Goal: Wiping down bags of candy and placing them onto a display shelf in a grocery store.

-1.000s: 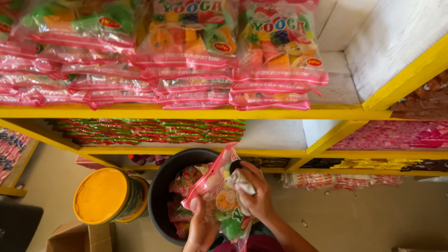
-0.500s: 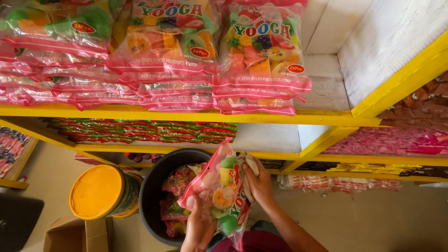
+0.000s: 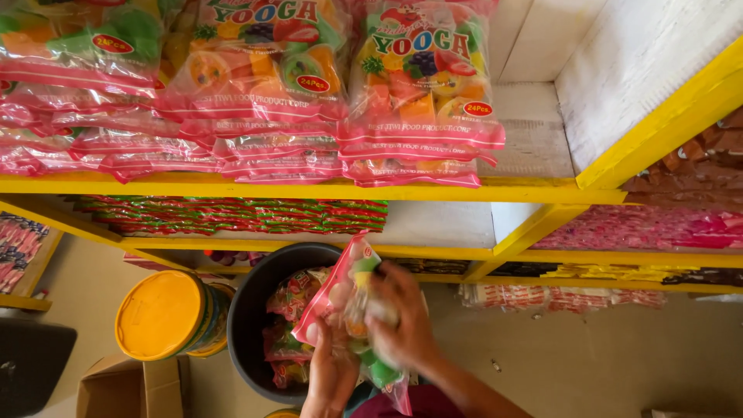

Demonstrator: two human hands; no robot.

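Low in the frame's centre, above the black bucket (image 3: 255, 325), our left hand (image 3: 329, 375) pinches the candy bag (image 3: 340, 298) from below; our right hand (image 3: 402, 329), blurred, presses its face. It looks light, floppy and slippery, best gripped along the sealed edges.

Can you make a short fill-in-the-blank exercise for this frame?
1. Both hands, left hand and right hand, hold one candy ____.
2. The dark bucket beneath it contains more ____.
3. The tub beside the bucket has a ____ lid.

Missing words: bag; bags; yellow
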